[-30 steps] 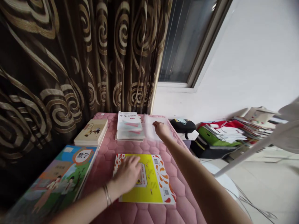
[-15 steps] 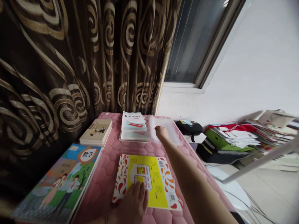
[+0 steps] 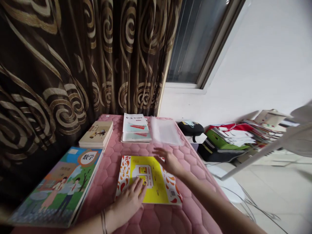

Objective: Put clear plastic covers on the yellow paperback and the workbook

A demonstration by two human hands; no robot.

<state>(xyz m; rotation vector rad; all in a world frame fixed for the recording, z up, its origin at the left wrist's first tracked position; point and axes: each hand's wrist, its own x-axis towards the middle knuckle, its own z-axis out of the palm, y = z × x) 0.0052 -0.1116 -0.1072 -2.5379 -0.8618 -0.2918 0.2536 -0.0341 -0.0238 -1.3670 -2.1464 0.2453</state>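
A yellow book with an orange-and-white patterned border (image 3: pixel 156 188) lies flat on the pink quilted tabletop (image 3: pixel 158 221). My left hand (image 3: pixel 129 201) rests flat on the book's near left part, fingers stretched out. My right hand (image 3: pixel 168 161) hovers open over the book's far right corner, fingers spread, holding nothing. Beyond it lies a stack of clear plastic sleeves (image 3: pixel 165 131), and to their left a white booklet stack (image 3: pixel 135 128).
A large colourful textbook (image 3: pixel 60 185) lies at the near left, with a beige book stack (image 3: pixel 97 133) behind it. A dark swirl-patterned curtain (image 3: pixel 73 58) hangs behind the table. To the right, a black case (image 3: pixel 190 127) and piled books and papers (image 3: pixel 234 138) sit below a window.
My right hand has drawn back from the clear plastic sleeves to the yellow book's far right corner and opened. My left hand stays on the book, slid a little nearer.
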